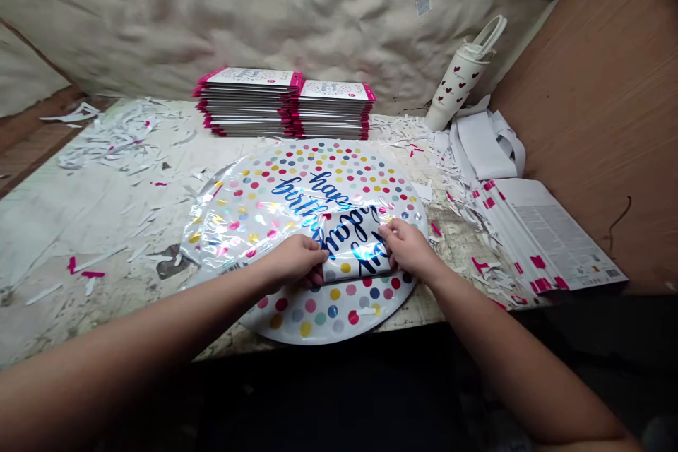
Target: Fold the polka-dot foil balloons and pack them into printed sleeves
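Flat foil balloons [328, 311], white with coloured dots and blue "happy birthday" lettering, lie stacked in front of me at the table's near edge. On top of them is a partly folded foil balloon [349, 267] with the same print. My left hand [299, 258] pinches the left side of this folded piece, thumb on top. At its right side my right hand [405, 247] grips it between thumb and fingers. Some fingertips are hidden under the foil.
Two stacks of pink-edged printed packets [248, 106] stand at the back. A white tumbler [458, 85] with hearts is at the back right. White cards [556, 233] lie on the right, beside a white paper roll [484, 145]. Paper scraps [127, 131] litter the table [127, 208].
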Available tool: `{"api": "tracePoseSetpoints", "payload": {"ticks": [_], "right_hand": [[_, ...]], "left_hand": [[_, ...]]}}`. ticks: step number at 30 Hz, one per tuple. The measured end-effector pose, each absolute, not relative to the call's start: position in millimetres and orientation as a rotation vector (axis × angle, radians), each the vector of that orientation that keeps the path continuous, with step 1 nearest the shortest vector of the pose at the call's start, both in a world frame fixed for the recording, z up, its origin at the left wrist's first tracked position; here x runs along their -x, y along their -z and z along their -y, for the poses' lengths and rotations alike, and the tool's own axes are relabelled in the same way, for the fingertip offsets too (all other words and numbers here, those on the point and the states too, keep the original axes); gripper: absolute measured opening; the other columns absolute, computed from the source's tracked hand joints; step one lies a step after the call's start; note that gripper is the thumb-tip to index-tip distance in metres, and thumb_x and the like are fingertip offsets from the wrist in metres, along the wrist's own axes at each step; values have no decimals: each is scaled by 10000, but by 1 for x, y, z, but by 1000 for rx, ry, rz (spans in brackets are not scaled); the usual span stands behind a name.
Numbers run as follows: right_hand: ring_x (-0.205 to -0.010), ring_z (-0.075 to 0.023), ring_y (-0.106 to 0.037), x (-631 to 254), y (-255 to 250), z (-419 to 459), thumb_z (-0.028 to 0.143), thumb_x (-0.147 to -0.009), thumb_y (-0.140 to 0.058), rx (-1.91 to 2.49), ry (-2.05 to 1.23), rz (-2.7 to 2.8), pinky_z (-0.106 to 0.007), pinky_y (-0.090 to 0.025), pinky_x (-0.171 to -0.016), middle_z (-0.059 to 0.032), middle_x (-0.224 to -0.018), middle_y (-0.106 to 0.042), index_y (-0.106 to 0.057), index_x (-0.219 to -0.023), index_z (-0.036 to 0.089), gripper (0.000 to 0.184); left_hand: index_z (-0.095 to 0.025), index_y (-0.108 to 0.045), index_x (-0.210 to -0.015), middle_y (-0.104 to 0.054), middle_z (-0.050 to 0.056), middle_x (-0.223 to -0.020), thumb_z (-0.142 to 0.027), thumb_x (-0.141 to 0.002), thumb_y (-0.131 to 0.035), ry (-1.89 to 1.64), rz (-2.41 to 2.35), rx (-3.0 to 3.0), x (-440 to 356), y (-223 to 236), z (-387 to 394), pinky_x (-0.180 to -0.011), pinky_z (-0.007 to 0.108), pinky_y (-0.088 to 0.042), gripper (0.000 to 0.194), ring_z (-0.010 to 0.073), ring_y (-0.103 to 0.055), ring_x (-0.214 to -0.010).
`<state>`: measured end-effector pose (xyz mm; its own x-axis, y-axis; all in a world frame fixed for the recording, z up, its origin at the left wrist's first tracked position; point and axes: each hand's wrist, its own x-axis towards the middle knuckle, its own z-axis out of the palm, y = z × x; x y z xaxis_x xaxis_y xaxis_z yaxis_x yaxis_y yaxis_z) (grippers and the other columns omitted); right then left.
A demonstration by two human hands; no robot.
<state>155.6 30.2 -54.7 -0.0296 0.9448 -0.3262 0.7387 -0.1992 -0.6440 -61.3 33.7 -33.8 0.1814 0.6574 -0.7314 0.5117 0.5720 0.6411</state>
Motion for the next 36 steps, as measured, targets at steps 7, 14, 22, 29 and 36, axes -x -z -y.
{"api": "tracePoseSetpoints", "payload": {"ticks": [7, 14, 22, 29, 36], "right_hand": [[-1347, -321, -155, -116, 61, -20, 468, -894, -316, 1612, -331, 2464, -501, -155, -1068, -88, -1466, -246, -341, -1370, 201, 546], [-1359, -340, -29, -120, 78, -23, 556, -878, -267, 1727, -466, 2408, -479, -65, -1090, -122, -1496, -101, -198, -1425, 150, 685], [-1372, -277, -44, -155, 57, -30, 592, -864, -284, 1678, -481, 2363, -453, -122, -1086, -59, -1509, -72, -125, -1434, 227, 696], [-1242, -370, -344, -340, 33, -29, 470, -842, -438, 2769, 37, 1403, -485, -361, -901, -263, -1366, -345, -300, -1365, 43, 690], [-922, -286, -600, -339, 0, -14, 259, -901, -304, 2744, 169, 1493, -378, -433, -752, -175, -1002, -644, -531, -1232, 158, 413]], "left_hand": [[-138, -559, -615, -630, 47, -548, -387, -651, -657, -151, -1452, -997, 65, 31, -35, -467, 224, -451, 270, 159, -615, -519], [-145, -580, -929, -651, 121, -978, -352, -582, -755, -293, -1408, -592, 76, 4, -21, -673, 305, -520, 440, 219, -640, -865], [-174, -456, -581, -454, -63, -451, -373, -539, -775, -236, -1490, -858, 40, 26, -47, -361, 168, -309, 378, 65, -408, -379], [-154, -484, -874, -643, -7, -744, -101, -701, -586, -495, -1342, -614, 36, -1, -46, -695, 230, -518, 208, 125, -636, -704], [-196, -449, -1141, -680, 10, -871, -199, -761, -589, -579, -1291, -615, 58, -2, -40, -704, 283, -542, 406, 154, -651, -746]]}}
